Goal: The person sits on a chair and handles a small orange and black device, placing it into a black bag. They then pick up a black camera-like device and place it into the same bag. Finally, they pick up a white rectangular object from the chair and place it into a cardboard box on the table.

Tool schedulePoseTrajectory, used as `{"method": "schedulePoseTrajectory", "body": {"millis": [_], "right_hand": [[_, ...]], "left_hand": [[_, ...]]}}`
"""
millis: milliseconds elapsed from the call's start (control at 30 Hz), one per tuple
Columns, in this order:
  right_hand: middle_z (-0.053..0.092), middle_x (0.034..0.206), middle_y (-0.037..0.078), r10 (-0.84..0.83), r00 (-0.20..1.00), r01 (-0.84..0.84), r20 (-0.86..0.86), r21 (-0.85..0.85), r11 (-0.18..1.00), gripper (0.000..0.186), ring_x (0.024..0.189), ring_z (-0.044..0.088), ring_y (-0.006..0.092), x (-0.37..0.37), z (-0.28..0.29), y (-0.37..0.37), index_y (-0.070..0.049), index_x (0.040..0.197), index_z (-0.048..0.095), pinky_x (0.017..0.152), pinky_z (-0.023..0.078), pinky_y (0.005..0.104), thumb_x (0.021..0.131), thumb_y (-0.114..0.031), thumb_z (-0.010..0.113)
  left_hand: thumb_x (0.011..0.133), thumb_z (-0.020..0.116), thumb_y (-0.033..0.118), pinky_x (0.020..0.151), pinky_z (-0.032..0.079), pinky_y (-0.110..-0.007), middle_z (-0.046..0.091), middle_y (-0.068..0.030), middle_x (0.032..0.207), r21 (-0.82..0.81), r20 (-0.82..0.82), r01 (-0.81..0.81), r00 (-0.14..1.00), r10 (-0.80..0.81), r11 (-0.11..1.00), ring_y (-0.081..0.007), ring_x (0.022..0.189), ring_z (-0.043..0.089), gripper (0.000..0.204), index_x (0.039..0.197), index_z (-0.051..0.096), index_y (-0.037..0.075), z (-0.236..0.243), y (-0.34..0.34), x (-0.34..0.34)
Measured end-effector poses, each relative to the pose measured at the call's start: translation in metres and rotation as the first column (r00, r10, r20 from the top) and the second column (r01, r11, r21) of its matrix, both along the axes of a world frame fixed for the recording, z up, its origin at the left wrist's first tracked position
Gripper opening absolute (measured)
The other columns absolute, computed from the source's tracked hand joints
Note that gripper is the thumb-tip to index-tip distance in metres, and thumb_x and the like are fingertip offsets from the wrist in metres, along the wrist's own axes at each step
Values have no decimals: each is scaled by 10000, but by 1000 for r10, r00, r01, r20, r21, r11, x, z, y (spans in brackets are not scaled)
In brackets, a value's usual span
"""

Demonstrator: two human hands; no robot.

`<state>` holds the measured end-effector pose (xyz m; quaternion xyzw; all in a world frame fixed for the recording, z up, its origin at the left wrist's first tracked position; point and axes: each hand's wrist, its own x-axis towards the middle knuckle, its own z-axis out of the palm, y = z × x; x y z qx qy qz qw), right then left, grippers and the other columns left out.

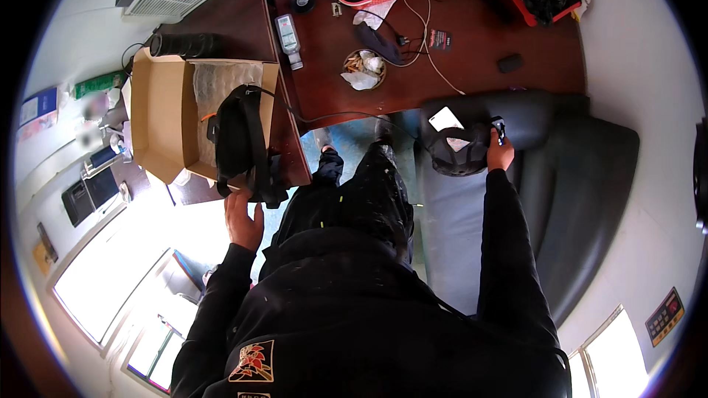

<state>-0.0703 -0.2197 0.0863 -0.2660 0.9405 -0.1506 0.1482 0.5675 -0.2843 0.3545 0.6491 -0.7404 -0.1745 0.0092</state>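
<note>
At the lower left, my left hand (243,220) has its fingers stretched out and the thumb apart. Its fingertips reach the near edge of the desk, by the straps of a black bag (240,133). That bag lies over the right part of an opened cardboard box (158,114), which has clear plastic wrap (214,88) inside. My right hand (501,153) is closed around a small black device (499,130) with a shiny face, above the sofa. Just left of this hand sit a black cap-like item (450,158) and a white card or phone (445,119).
A dark red desk (332,44) runs across the far side, carrying a red basket (369,0), a clear bottle (289,40), a bowl of scraps (365,60) and cables. A black sofa (457,228) stands to my right. One cable (332,116) hangs between bag and sofa.
</note>
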Motion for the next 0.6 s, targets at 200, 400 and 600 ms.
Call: {"method": "schedulePoseTrajectory", "body": {"millis": [200,400,600], "right_hand": [[732,1011,299,-5,998,6,62,-5,1000,644,1012,691,490,-1,-16,-13,33,1065,755,893,532,527,910,-587,681],[732,1023,300,-8,996,8,86,4,1000,658,1030,689,491,9,-18,-17,42,1071,749,906,530,524,910,-591,676],[725,1034,310,3,998,-4,68,14,1000,668,1033,680,501,13,-21,-14,52,1101,731,906,526,527,911,-587,680]], "left_hand": [[838,723,50,991,476,-503,653,-204,1165,42,27,-20,999,19,999,-420,1135,588,287,1104,635,-8,-4,8,-2],[843,713,61,988,474,-502,650,-199,1172,56,27,-55,998,53,997,-416,1146,583,266,1092,641,4,-6,14,-2],[845,702,54,988,472,-503,647,-200,1179,69,9,-67,998,67,995,-416,1148,579,257,1091,643,7,-10,21,1]]}}
